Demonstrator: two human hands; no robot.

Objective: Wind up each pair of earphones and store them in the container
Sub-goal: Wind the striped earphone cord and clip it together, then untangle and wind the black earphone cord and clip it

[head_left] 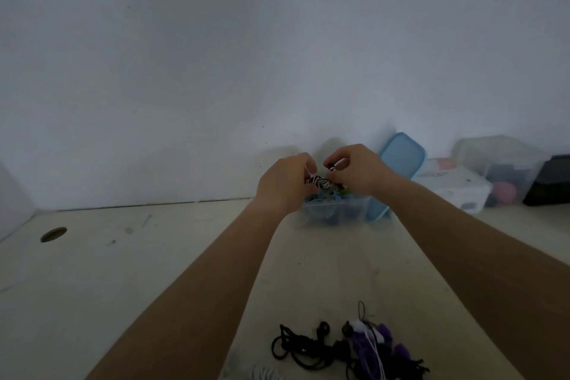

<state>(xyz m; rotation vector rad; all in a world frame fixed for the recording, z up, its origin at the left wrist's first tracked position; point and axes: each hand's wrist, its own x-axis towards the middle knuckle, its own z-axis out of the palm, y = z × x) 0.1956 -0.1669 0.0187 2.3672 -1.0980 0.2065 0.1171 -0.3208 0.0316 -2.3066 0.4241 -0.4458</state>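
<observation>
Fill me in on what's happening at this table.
A person is winding earphones for storage. Both hands, left hand and right hand, hold a black-and-white striped earphone bundle just above the clear container, which already holds coloured cords. Its blue lid leans against the wall behind it. A tangle of black and purple earphones waits on the table's near edge.

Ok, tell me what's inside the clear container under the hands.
The clear container holds wound blue earphones and something green. The left hand and right hand cover the rest.
</observation>
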